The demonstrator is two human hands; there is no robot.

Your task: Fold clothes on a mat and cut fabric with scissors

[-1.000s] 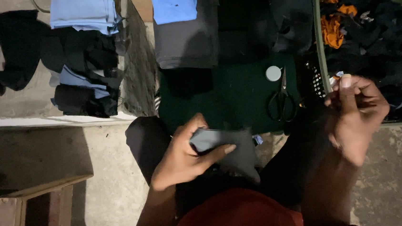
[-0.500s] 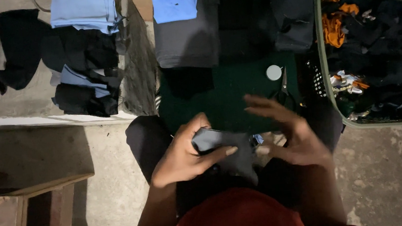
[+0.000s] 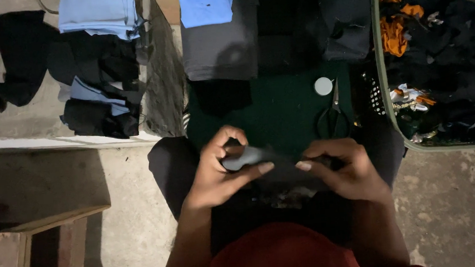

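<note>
i look down at my lap. my left hand [image 3: 218, 172] is closed around one end of a dark grey piece of cloth [image 3: 251, 159], with the thumb lying along its lower edge and the fingers curled over the top. my right hand [image 3: 345, 170] holds the other end of the same cloth, fingers bent over it and the thumb tip pointing to the left hand. the cloth is stretched between both hands, just above my knees and at the near edge of the dark green mat [image 3: 280, 107]. on the mat, beyond my right hand, lie black scissors [image 3: 333, 117] and a small round white lid [image 3: 323, 86] just beside them. a green basket [image 3: 381, 54] full of dark clothes stands at the right.
</note>
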